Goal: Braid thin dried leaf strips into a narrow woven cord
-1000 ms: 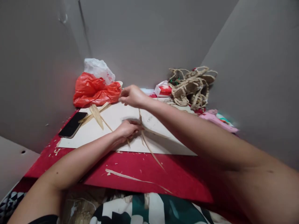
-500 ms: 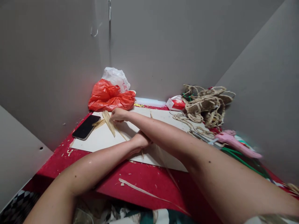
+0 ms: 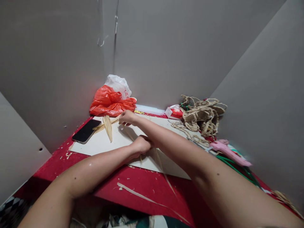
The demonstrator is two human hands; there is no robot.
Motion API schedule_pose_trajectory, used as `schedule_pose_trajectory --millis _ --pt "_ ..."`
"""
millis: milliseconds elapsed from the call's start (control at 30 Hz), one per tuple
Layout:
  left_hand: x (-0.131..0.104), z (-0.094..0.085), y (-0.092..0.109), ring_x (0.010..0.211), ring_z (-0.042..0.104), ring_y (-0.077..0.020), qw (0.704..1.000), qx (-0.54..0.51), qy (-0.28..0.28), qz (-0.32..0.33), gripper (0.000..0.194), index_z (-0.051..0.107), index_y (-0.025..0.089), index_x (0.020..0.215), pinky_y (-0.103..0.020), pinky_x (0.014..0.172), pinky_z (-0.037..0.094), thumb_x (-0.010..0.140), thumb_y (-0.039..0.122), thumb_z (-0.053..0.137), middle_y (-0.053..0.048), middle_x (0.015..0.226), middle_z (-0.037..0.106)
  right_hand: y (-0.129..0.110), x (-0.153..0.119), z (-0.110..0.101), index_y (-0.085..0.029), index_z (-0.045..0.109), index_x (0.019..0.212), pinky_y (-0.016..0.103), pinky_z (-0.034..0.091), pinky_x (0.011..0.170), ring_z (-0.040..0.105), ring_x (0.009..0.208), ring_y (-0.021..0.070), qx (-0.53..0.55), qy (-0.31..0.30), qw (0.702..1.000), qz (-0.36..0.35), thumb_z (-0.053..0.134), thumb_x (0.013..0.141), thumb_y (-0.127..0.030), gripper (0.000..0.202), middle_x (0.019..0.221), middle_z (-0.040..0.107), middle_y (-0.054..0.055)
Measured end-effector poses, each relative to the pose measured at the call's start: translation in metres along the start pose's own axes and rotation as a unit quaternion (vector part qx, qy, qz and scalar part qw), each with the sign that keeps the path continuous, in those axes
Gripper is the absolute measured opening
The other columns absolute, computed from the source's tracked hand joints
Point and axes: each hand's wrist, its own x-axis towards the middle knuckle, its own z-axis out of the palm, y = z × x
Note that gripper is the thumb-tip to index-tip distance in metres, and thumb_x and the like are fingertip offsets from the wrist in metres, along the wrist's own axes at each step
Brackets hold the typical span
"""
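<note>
Right hand (image 3: 127, 117) now past husk pile (image 3: 108, 126)

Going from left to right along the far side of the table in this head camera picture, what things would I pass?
Black phone → pale dried leaf strips → red plastic bag → red and white packet → tangle of twine → pink glue gun.

Single head-worn view, looking forward and down, close over red table (image 3: 142, 180), facing wall corner
</note>
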Motion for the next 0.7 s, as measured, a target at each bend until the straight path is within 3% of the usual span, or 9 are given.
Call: schedule_pose_trajectory --millis 100,200,333,433,533,700 --pt "0.003 0.000 -0.001 0.031 0.024 -0.0042 0.999 0.033 -0.028 0.002 0.013 0.062 0.013 0.064 -0.023 0.036 0.014 0.075 0.011 0.058 0.007 0.041 0.039 0.010 -0.016 -0.034 -0.015 0.049 0.067 0.015 0.036 0.042 0.043 0.043 0.0040 0.179 0.035 0.983 -0.010 0.059 0.075 -0.009 0.015 0.056 0.056 -0.001" --pt "0.004 0.000 -0.001 0.031 0.025 -0.0039 0.999 0.029 -0.030 0.001 0.018 0.057 0.014 0.060 -0.022 0.035 0.014 0.078 0.015 0.057 0.007 0.041 0.038 0.021 -0.045 -0.067 -0.014 0.051 0.070 0.013 0.032 0.039 0.039 0.040 0.0024 0.366 0.044 0.929 -0.030 0.062 0.076 -0.009 0.014 0.055 0.055 -0.003" --pt "0.005 -0.001 0.001 0.031 0.022 -0.0030 0.998 0.020 -0.057 -0.008 0.018 0.057 0.014 0.063 -0.022 0.036 0.010 0.079 0.020 0.059 0.008 0.041 0.035 0.041 -0.092 -0.096 -0.014 0.057 0.077 0.014 0.032 0.039 0.044 0.042 0.0036 0.413 0.084 0.906 -0.038 0.064 0.076 -0.009 0.009 0.061 0.064 -0.001" --pt "0.006 -0.002 0.004 0.031 0.021 -0.0020 0.998 0.000 -0.057 -0.022 0.015 0.057 0.014 0.065 -0.022 0.036 0.008 0.078 0.019 0.060 0.008 0.041 0.034 0.062 -0.122 -0.100 -0.012 0.058 0.075 0.013 0.030 0.037 0.040 0.040 0.0024 0.406 0.097 0.909 -0.008 0.068 0.074 -0.011 0.010 0.064 0.067 0.002" --pt "0.005 -0.001 0.005 0.031 0.020 -0.0009 0.997 -0.021 -0.067 -0.028 0.012 0.059 0.013 0.066 -0.020 0.035 0.007 0.076 0.018 0.061 0.007 0.043 0.039 0.085 -0.143 -0.091 -0.012 0.058 0.072 0.014 0.035 0.039 0.045 0.043 0.0031 0.397 0.081 0.914 0.014 0.072 0.071 -0.015 0.014 0.069 0.069 0.004" --pt "0.002 0.004 0.005 0.030 0.024 -0.0002 0.998 -0.036 -0.045 -0.007 0.011 0.060 0.012 0.068 -0.019 0.034 0.009 0.076 0.019 0.061 0.001 0.050 0.054 0.111 -0.170 -0.070 -0.012 0.061 0.071 0.015 0.037 0.040 0.047 0.045 0.0043 0.383 0.047 0.921 0.053 0.075 0.067 -0.019 0.017 0.053 0.056 -0.004"
